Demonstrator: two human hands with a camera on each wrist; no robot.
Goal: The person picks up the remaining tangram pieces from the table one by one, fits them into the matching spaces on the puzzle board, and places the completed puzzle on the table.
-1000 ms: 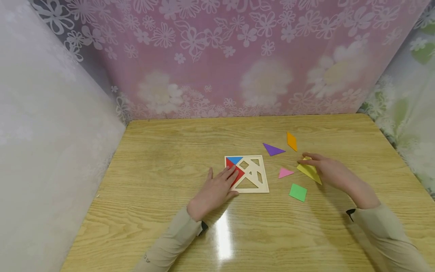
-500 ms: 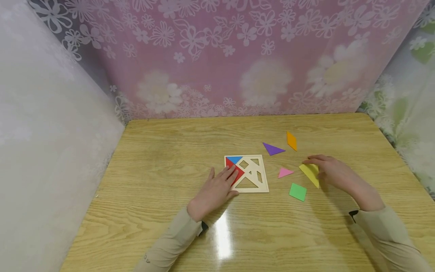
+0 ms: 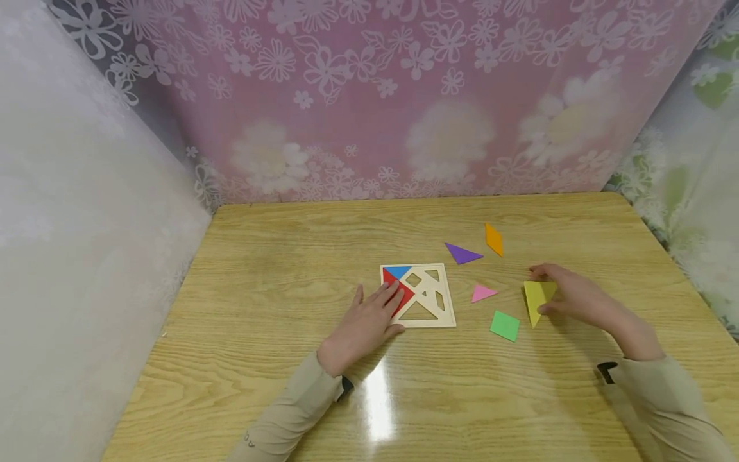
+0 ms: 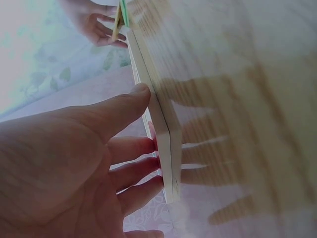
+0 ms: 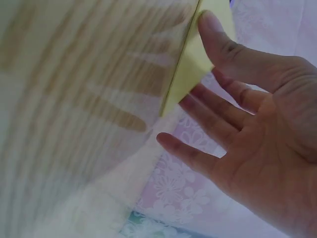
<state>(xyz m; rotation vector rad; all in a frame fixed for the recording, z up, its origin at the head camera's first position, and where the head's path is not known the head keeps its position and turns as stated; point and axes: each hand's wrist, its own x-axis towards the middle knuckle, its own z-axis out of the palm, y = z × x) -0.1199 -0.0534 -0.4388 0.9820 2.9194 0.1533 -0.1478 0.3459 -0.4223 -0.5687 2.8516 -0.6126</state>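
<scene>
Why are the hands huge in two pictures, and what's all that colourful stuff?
It's no robot: these are a person's bare left hand and right hand. The wide view comes from a camera on the head, looking down; the huge close-ups come from a camera on each wrist. On the table is a wooden puzzle board. The left hand rests on its red piece, beside a blue piece. The right hand holds a yellow triangle. Loose on the table lie a purple triangle, an orange piece, a pink triangle and a green square.

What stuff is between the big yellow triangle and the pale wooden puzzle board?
The small pink triangle and the green square lie flat between them; lifting the big yellow triangle over should probably clear both.
</scene>
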